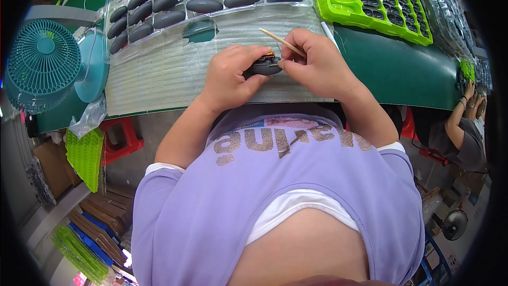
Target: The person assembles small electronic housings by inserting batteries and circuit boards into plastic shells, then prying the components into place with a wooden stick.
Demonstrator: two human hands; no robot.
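Centrally in the head view, the left hand [233,71] is clamped on a dark oval casing [263,69], its thumb along the near side and its forefinger along the far side. Small inner parts, one of them orange-yellow, show at the casing's far edge. The right hand [313,63] grips a thin wooden stick [279,40] between thumb and fingers; the stick slants up to the left, past the casing, and the fingertips meet the casing's right end. Whether they also pinch something smaller there, I cannot tell. The casing is over the near part of a pale foam sheet [159,77] on a green bench [394,69]; whether it touches the sheet is unclear. Beyond the hands, a clear tray [241,11] holds rows of dark pods [204,6]. To its right, a lime tray [370,23] carries small black parts [373,12], and a white rod [330,36] lies just beside the right hand. At far left stands a teal fan [45,45]; at far right, another person [456,137] reaches toward the bench.
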